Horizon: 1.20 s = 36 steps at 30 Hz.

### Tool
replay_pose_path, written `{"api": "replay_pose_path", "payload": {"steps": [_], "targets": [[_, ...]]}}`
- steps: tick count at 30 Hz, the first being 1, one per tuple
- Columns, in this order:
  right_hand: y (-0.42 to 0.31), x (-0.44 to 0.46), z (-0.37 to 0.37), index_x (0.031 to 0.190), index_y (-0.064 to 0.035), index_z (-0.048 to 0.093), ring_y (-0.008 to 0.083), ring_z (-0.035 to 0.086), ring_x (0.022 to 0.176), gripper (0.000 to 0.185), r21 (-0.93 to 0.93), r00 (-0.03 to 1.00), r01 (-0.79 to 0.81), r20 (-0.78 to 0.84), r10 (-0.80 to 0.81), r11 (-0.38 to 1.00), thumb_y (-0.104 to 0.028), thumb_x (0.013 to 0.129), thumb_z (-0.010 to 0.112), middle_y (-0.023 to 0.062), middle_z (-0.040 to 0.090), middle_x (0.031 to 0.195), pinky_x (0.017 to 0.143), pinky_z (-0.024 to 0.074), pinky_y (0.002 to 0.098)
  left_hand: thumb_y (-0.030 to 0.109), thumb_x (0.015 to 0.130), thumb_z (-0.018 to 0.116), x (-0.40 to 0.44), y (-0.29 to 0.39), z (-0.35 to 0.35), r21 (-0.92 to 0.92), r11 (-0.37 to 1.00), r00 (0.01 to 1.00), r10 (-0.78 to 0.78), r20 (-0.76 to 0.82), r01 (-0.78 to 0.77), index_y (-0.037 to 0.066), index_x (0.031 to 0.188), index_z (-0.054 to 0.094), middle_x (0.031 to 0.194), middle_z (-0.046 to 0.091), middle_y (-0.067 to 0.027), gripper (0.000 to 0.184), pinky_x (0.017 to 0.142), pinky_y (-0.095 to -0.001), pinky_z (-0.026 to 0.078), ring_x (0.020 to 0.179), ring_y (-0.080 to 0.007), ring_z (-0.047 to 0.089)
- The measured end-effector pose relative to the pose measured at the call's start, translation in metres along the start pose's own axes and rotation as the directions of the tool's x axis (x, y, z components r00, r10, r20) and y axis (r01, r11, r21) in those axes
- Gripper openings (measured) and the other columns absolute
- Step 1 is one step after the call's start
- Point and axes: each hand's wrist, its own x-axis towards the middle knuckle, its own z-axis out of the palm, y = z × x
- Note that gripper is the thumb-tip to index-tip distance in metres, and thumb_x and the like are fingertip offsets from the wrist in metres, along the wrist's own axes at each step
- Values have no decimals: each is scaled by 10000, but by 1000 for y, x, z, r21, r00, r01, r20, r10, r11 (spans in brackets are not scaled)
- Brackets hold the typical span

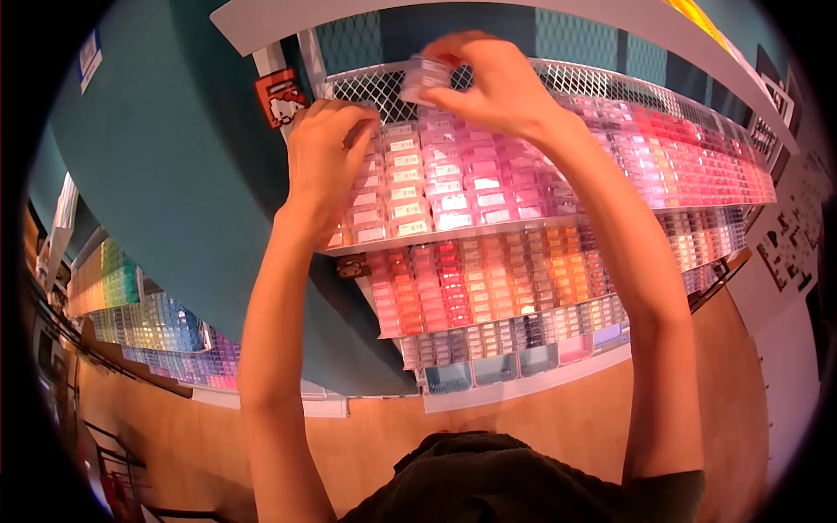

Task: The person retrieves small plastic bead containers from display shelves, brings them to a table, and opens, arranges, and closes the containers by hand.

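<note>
Small clear boxes with white labels (407, 174) stand in columns on the top shelf, pale at the left and pink to red further right. My right hand (488, 80) is raised over the back of this shelf, with thumb and fingers closed round a few clear boxes (424, 78). At the shelf's left end, my left hand (330, 144) has its fingers curled at the back of the leftmost column. Whatever its fingertips hold, if anything, is hidden.
Lower shelves hold orange and red boxes (488, 283), with blue baskets (495, 369) beneath. A red picture tile (281, 98) is left of the top shelf. A teal wall (174, 174) stands at the left, and a white curved beam (488, 16) arches above my hands.
</note>
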Motion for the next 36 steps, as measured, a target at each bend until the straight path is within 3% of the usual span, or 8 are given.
{"api": "replay_pose_path", "payload": {"steps": [5, 9, 12, 16, 19, 24, 30, 36], "targets": [[-6, 29, 23, 1089, -24, 696, 309, 675, 965, 428, -17, 958, -47, 282, 50, 999, -337, 805, 764, 164, 708, 1015, 837, 522, 391, 85, 807, 739, -7, 2, -2, 70, 996, 998, 56, -29, -54, 88, 913, 720, 889, 688, -67, 108, 798, -392, 494, 878, -279, 630], [-9, 43, 28, 1063, -20, 739, 230, 670, 934, 401, 38, 722, -345, 649, 239, 938, -393, 938, 664, 132, 731, 978, 845, 508, 341, 90, 808, 733, -10, 3, -4, 5, 999, 999, 35, -26, -35, 82, 954, 706, 916, 678, -59, 148, 800, -395, 498, 895, -281, 627], [21, 41, 30, 1126, -39, 733, 202, 666, 940, 393, 223, 878, -345, 420, 229, 912, -380, 948, 657, 127, 730, 976, 855, 507, 322, 58, 848, 718, -12, 5, -4, -52, 998, 998, -17, 52, 20, 56, 1102, 689, 1052, 669, -90, 256, 837, -355, 524, 947, -282, 631], [34, 28, 13, 1182, -48, 711, 221, 670, 1011, 380, 56, 806, -410, 489, 333, 911, -339, 939, 685, 117, 739, 1042, 903, 502, 327, 155, 904, 667, -9, 3, 7, -44, 999, 993, 20, 119, -15, 75, 1223, 651, 1219, 649, -100, 329, 956, -386, 480, 1119, -303, 595], [41, 14, 13, 1155, -34, 716, 213, 666, 985, 324, 78, 762, -377, 592, 262, 923, -235, 900, 715, 124, 721, 1101, 890, 509, 325, 203, 929, 624, -10, 4, 13, -21, 1000, 980, -7, 198, 11, 75, 1217, 659, 1305, 627, -109, 317, 1050, -415, 409, 1247, -310, 542], [14, -3, 3, 1121, 14, 713, 205, 675, 945, 308, 212, 854, -424, 417, 311, 880, -44, 819, 728, 150, 726, 1061, 822, 537, 322, 194, 935, 616, -13, 0, 17, -16, 1000, 981, 14, 193, -11, 74, 1174, 686, 1298, 633, -90, 276, 1054, -416, 414, 1258, -291, 539], [18, -20, 6, 1140, -16, 715, 204, 638, 1122, 343, 404, 915, -385, 283, 286, 830, 88, 814, 684, 91, 692, 1197, 950, 528, 306, 202, 945, 610, -16, 0, 20, -9, 1000, 985, -2, 170, 4, 86, 1167, 693, 1302, 636, -81, 263, 1049, -429, 437, 1273, -282, 533], [13, -20, 7, 1062, -20, 724, 239, 629, 1134, 322, 351, 979, -195, 131, 158, 916, 97, 765, 682, 83, 710, 1161, 1010, 485, 345, 192, 933, 634, -17, -1, 21, 23, 1000, 989, 13, 147, -16, 94, 1197, 679, 1301, 636, -85, 285, 1050, -434, 438, 1271, -289, 538]]}}
